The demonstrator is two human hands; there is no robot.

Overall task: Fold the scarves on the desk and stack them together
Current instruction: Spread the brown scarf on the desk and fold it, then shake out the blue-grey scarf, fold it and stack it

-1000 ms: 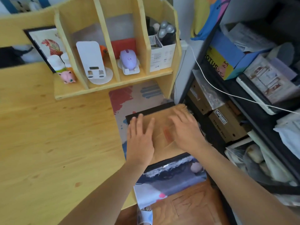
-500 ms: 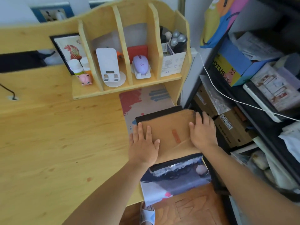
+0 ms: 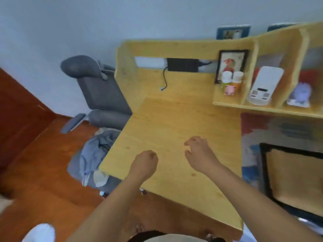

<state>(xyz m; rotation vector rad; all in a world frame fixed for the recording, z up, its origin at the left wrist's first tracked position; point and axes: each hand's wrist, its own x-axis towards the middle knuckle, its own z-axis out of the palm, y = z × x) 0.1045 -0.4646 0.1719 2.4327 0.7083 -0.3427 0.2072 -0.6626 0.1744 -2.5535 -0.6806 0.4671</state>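
Both hands off the stack now; 0.5 s ago they lay flat on the brown folded scarf, L on its near-left corner, R on its right edge. Head cam has swung left too, so the stack sits at far right of view instead of centre.

L hand (image 3: 145, 163): over bare wood near the desk's front-left edge, fingers curled into a fist, nothing in it. Forearm runs in from bottom centre. Whether knuckles touch the wood: can't tell.

R hand (image 3: 199, 152): just right of L, apart from it, fingers loosely bent and spread, pointing left, holding nothing. Seems to hover above the desk (image 3: 167, 119); contact not clear, frame blurred.

Scarves: brown scarf (image 3: 295, 175) folded flat, lying on a black one whose edge shows as a dark border round it (image 3: 264, 165). Both rest on a printed mat (image 3: 253, 130) w/ red, grey, blue patches. Well apart from both hands.

Judgement: stack looks done; no loose scarf visible on the wood in this view. Hands prob. withdrawing or looking for more cloth to the left.

Further out: wooden shelf unit (image 3: 272, 109) at back right w/ pink figurine (image 3: 229, 89), white stand (image 3: 264, 88), framed picture (image 3: 230, 63). Black box w/ cable (image 3: 182, 64) on back panel. Grey chair (image 3: 103, 95) left of desk; blue-grey cloth (image 3: 94, 154) heaped beside the desk's left edge. Garment or scarf, can't tell.
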